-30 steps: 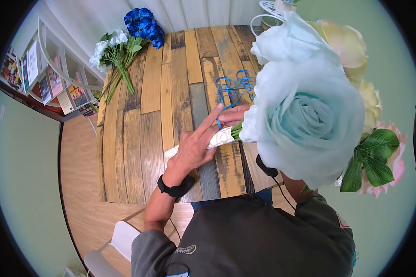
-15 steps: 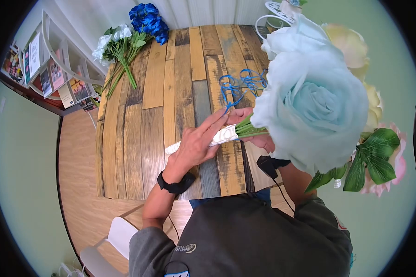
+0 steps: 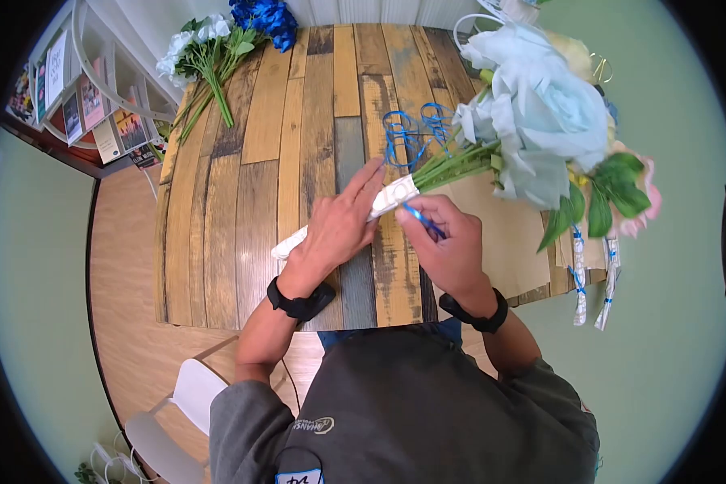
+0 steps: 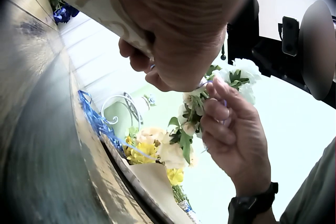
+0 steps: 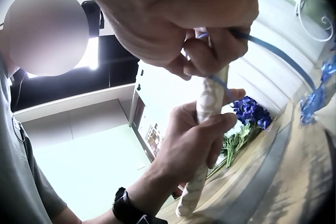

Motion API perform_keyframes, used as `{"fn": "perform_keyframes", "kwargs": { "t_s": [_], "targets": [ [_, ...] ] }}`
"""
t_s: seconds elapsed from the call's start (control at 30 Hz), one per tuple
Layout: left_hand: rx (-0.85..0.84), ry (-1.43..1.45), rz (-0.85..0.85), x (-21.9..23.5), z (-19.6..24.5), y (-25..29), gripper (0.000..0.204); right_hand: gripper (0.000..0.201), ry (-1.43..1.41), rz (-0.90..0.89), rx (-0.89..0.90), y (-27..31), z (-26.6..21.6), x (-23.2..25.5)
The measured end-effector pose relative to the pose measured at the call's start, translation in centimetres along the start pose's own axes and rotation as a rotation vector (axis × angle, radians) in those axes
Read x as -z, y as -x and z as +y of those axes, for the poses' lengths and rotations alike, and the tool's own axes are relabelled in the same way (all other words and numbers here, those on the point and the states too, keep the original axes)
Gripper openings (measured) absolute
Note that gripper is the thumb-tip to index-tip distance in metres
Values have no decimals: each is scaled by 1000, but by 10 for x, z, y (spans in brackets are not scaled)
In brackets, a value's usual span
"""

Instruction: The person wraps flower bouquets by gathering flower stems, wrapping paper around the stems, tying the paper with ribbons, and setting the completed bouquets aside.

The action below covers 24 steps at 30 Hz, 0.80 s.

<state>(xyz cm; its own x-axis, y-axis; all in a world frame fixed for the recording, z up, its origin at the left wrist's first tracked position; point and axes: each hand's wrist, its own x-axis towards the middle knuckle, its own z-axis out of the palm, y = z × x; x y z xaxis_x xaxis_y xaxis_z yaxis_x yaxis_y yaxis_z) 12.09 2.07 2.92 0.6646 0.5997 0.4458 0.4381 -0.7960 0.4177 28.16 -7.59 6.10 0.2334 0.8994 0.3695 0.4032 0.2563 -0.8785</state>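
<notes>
In the head view, my left hand [image 3: 339,226] grips the white patterned wrap [image 3: 395,196] around the stems of a bouquet, slanted over the table. Green stems [image 3: 452,168] fan out of the wrap's upper end toward a large pale blue rose [image 3: 552,105] and a pink flower with green leaves. My right hand [image 3: 456,250], just right of the wrap, pinches a thin blue ribbon [image 3: 424,219]. The right wrist view shows this ribbon [image 5: 286,58] running from the right hand to a loose tangle on the table, with the left hand [image 5: 184,140] lower on the wrap.
Loops of blue ribbon [image 3: 403,145] lie beyond the hands. White and blue flowers [image 3: 262,24] lie at the far left corner, near a magazine rack [image 3: 97,105]. A brown sheet [image 3: 500,250] is at right, by two ribbon-tied wrapped stem ends [image 3: 579,278]. A white chair [image 3: 202,395] stands near left.
My right hand has come from behind the stems and flowers to the near side of the wrap, drawing the ribbon along. The flower heads have swung away from the camera; my left hand keeps its grip.
</notes>
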Motion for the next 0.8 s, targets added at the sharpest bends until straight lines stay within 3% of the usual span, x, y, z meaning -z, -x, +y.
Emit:
{"fn": "perform_keyframes", "kwargs": {
  "t_s": [0.17, 0.3, 0.47, 0.57, 0.73, 0.8],
  "targets": [
    [54, -62, 23, -1, -2, 0, 69, 20, 174, 127, 140, -20, -22, -17],
    [99, -81, -14, 3, -3, 2, 68, 28, 319, 15, 174, -32, -27, -18],
    [80, -132, 5, 6, 2, 2, 68, 39, 500, -44, -71, -55, -36, -16],
    [63, -208, 15, 8, 3, 3, 63, 38, 577, -33, 51, -71, -17, -20],
    [39, -296, 106, 1, 0, 4, 47, 37, 651, -83, 30, -84, -20, -23],
    [40, -317, 96, 2, 3, 4, 46, 37, 657, -163, -66, -88, -19, -24]
  ]
}}
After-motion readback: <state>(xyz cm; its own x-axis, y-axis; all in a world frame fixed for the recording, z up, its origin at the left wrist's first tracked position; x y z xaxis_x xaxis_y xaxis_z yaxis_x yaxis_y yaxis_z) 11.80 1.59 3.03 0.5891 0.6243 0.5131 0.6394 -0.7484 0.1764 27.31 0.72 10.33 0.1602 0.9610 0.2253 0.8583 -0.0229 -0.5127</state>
